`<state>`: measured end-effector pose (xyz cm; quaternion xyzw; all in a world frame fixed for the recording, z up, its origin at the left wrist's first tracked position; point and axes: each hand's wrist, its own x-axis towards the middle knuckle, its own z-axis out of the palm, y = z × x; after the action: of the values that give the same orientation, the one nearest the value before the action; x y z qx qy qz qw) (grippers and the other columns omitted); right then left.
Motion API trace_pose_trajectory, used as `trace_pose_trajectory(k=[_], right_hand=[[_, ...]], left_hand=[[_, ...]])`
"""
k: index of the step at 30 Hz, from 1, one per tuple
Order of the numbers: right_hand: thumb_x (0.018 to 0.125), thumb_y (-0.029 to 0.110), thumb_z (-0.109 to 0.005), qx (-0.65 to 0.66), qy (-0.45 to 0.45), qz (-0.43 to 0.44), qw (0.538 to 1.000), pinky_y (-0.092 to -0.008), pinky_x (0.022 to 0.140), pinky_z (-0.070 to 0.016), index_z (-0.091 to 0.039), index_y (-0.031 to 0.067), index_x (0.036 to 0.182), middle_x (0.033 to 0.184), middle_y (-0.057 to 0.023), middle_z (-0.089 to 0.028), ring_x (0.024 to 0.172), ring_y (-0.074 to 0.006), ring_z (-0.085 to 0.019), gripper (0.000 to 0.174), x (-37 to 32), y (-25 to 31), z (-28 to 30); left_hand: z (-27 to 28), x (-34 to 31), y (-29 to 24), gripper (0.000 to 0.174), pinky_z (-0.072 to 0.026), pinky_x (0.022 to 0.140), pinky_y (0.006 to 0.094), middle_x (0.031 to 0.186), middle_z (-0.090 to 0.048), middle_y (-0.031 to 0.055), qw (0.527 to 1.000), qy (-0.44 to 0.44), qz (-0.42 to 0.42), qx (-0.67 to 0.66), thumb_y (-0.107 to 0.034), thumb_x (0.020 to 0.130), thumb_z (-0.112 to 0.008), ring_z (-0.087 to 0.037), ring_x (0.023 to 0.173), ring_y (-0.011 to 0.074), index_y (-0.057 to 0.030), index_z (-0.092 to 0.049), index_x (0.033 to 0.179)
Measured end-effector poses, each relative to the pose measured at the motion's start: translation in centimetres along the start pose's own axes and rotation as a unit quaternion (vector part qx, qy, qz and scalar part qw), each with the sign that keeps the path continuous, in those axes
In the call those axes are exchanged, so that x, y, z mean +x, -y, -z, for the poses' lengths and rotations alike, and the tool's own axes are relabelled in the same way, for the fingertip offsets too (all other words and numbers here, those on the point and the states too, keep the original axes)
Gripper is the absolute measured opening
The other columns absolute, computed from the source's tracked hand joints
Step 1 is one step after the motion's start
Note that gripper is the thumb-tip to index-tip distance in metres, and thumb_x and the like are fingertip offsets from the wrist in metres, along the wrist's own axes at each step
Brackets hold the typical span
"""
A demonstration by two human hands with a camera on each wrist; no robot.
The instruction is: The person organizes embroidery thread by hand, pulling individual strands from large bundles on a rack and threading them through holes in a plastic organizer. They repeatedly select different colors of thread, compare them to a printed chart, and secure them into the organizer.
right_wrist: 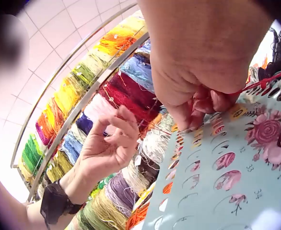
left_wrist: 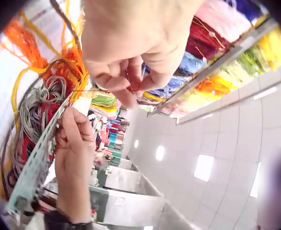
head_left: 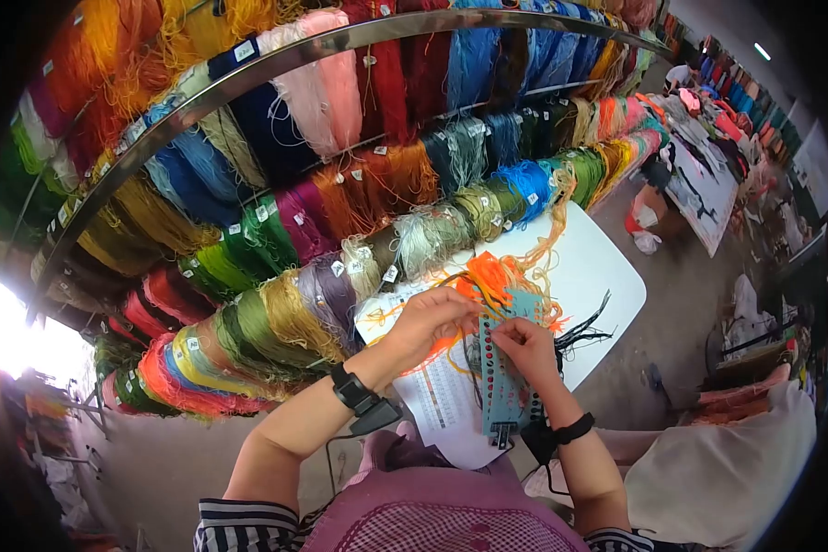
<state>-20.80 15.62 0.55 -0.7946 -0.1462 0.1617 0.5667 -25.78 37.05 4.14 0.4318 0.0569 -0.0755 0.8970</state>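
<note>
In the head view, a perforated teal card is seen at 12 o'clock from the torso, over the near end of a white table. With the card taken as the centre, the left hand is raised at 11 o'clock, its fingers curled inward; a thin red strand is apparently pinched by its thumb and fingertips, though this is poorly shown. The card's edge is gripped by the right hand at 1 o'clock, its thumb and fingers drawn together at the row of holes. Flower prints and numbers are borne on the card, and a dark clip is fixed at its 6 o'clock end. An orange thread bundle is laid at 12 o'clock, black threads at 2 o'clock, and a printed sheet at 9 o'clock. Labelled skeins are hung on curved racks from 9 to 1 o'clock.
</note>
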Motion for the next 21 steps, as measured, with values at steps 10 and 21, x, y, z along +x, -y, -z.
trace_pose_trajectory(k=[10, 21], right_hand=[[0.098, 0.014, -0.05, 0.14, 0.043, -0.029, 0.989, -0.0218, 0.057, -0.0406, -0.044, 0.0057, 0.119, 0.074, -0.0023, -0.061, 0.062, -0.0066, -0.05, 0.023, 0.4, -1.0, 0.7], [0.101, 0.024, -0.045, 0.075, 0.089, -0.048, 0.992, -0.0289, 0.072, -0.0505, -0.046, 0.0004, 0.117, 0.089, -0.0102, -0.067, 0.08, -0.0148, -0.062, 0.028, 0.9, -0.5, 1.6]], left_hand=[[0.5, 2.7, 2.4, 0.02, -0.0462, 0.058, 0.0253, 0.071, -0.06, 0.0021, 0.867, 0.148, 0.021, 0.476, -0.023, 0.086, -0.071, -0.058, 0.064, 0.011, -0.0054, -0.064, 0.083], [12.8, -2.8, -23.0, 0.026, -0.0514, 0.062, 0.0389, 0.077, -0.069, 0.0108, 0.473, -0.456, -0.101, 0.747, -0.033, 0.084, -0.061, -0.068, 0.069, 0.0258, -0.0074, -0.065, 0.087]])
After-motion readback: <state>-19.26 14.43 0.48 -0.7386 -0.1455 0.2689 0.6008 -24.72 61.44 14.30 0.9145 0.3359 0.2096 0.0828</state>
